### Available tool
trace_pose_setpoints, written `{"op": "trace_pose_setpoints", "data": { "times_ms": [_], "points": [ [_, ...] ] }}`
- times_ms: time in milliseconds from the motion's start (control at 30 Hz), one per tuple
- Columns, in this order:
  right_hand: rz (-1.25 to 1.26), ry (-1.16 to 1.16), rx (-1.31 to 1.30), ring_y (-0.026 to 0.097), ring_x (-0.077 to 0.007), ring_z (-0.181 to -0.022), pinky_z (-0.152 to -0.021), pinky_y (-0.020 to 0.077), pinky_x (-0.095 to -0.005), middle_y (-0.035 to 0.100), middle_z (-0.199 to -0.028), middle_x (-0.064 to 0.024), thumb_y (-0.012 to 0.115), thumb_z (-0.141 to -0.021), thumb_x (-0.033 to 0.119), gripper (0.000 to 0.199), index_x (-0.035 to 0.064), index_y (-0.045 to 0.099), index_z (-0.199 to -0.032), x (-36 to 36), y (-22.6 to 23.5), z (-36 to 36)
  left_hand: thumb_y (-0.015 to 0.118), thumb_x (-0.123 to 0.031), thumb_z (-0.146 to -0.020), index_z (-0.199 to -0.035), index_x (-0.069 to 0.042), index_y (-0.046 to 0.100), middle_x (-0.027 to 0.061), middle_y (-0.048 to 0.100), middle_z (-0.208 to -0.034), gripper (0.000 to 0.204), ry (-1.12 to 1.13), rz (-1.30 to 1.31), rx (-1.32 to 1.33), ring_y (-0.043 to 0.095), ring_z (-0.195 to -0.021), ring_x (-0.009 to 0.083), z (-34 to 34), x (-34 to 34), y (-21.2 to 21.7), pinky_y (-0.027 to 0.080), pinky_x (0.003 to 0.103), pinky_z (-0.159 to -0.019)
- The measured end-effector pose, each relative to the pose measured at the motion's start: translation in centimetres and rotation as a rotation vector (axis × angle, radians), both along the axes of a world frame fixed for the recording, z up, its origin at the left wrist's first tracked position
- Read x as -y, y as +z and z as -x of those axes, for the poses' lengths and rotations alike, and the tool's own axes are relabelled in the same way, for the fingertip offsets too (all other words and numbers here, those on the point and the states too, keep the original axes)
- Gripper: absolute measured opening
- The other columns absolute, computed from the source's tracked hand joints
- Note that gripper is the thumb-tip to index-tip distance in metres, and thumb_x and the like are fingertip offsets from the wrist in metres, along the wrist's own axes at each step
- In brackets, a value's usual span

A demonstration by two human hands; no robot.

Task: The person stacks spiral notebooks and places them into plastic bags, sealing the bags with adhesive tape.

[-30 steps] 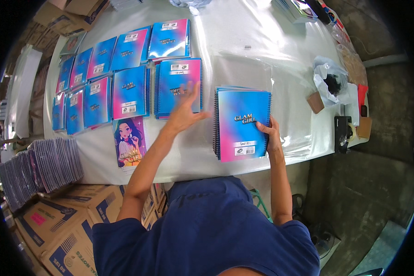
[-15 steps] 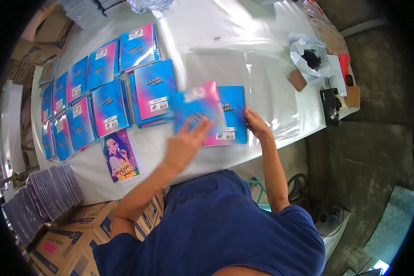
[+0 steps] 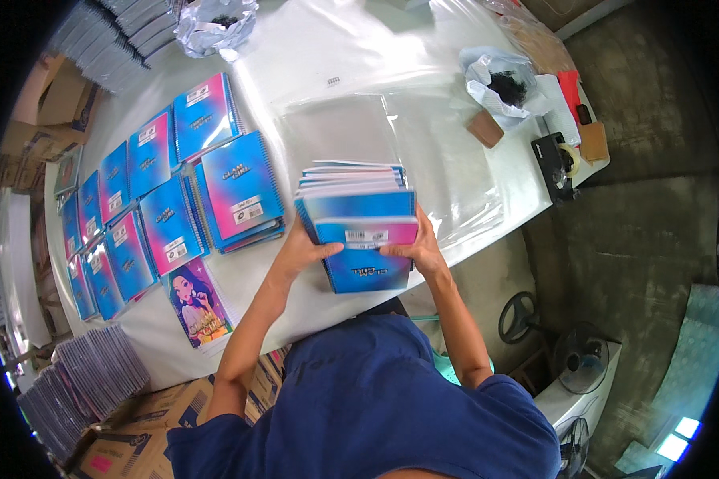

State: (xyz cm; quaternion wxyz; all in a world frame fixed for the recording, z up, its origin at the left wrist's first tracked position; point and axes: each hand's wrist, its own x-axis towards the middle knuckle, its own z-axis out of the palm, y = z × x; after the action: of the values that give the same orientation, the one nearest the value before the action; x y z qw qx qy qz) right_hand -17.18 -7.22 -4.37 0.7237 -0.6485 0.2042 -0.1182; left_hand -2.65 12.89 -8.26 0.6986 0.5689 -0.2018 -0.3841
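A stack of blue and pink spiral notebooks (image 3: 359,215) stands on its lower edge near the front of the white table (image 3: 295,72), tilted toward me. My left hand (image 3: 305,249) grips its left side and my right hand (image 3: 418,249) grips its right side. More stacks of the same notebooks (image 3: 240,188) lie in rows to the left. A sheet with a drawn girl (image 3: 196,302) lies flat at the table's front left.
Clear plastic sleeves (image 3: 423,152) cover the table's middle. A tape dispenser (image 3: 558,164), a small brown block (image 3: 485,128) and a bag of dark bits (image 3: 503,84) sit at the right. Cardboard boxes (image 3: 112,447) and bundled packs (image 3: 80,383) stand lower left. A fan (image 3: 583,359) is at the right.
My left hand took a notebook from the left stack and laid it on the stack at the right. Both hands have since lifted that stack on edge and now hold its sides.
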Motion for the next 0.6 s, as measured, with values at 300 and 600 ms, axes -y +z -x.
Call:
{"op": "trace_pose_setpoints", "data": {
  "times_ms": [300,600],
  "points": [
    [0.218,0.242,0.161,0.05,-0.0211,-0.115,-0.101,0.0404,-0.0369,0.054,-0.12,-0.0078,0.095,-0.049,0.017,0.096,0.0084,0.041,-0.128,9.3,-2.1,0.8,0.083,-0.015,-0.065,-0.151,-0.004,0.011,0.0138,0.024,-0.153,0.113,0.062,0.16,0.322,0.022,-0.142,0.0262,3.0,6.9,1.5,0.018,0.038,-0.115],
    [0.212,0.35,0.167,0.047,-0.0198,-0.113,-0.097,0.0389,-0.0344,0.049,-0.117,-0.0063,0.093,-0.054,0.018,0.089,0.0068,0.042,-0.125,15.5,-2.7,-0.1,0.084,-0.008,-0.064,-0.145,-0.003,0.032,0.0081,0.052,-0.131,0.097,0.307,0.131,0.246,0.05,-0.122,0.019,6.0,12.9,2.3,0.039,0.033,-0.104]
  ]
}}
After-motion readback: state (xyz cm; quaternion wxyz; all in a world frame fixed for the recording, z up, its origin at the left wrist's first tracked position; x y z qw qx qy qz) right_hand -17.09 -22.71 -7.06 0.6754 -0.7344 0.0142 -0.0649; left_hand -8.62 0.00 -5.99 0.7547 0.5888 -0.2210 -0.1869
